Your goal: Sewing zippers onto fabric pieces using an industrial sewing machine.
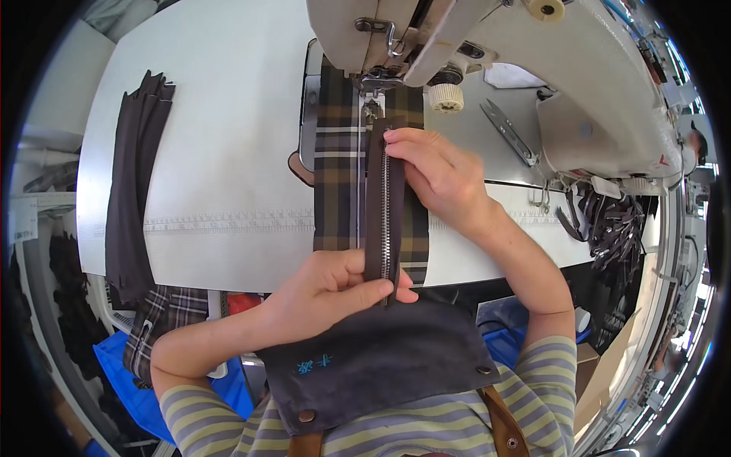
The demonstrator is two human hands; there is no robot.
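In the head view I see my left hand [327,286] pinching the near end of a dark zipper [383,206], which lies lengthwise on a plaid fabric strip [335,175]. My right hand [438,179], at one o'clock from the left, presses its far end, probably just short of the presser foot [371,107]. Snips [506,131] lie at three o'clock.

Matt woven plaid cloth [335,183], shiny metal zipper teeth [386,206], smooth white tabletop [221,114].

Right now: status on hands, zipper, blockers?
Left hand pinching zipper at near end. Right hand pressing zipper onto plaid fabric near presser foot. Nothing in the way.
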